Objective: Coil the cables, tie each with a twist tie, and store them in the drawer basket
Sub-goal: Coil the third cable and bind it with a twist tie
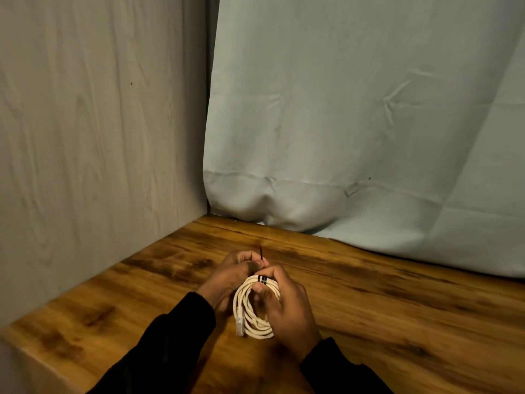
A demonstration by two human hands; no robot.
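Our white cable (254, 305) sits coiled just above the wooden surface (397, 308), our right hand (287, 305) gripping its loops. Black twist tie (262, 278) already wraps the top of the coil; our left hand (230, 277) pinches its free end, which sticks upward. We judge the twisting unfinished, and storing remains. No drawer basket shows. Behind hang a pale curtain (369, 123) and panel (99, 137).

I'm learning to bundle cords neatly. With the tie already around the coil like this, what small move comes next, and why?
Probably twist the free tie end. The black twist tie already wraps the top of the white cable coil, the left hand pinches its loose end, which sticks up, and the right hand holds the coil; a few turns should lock it.
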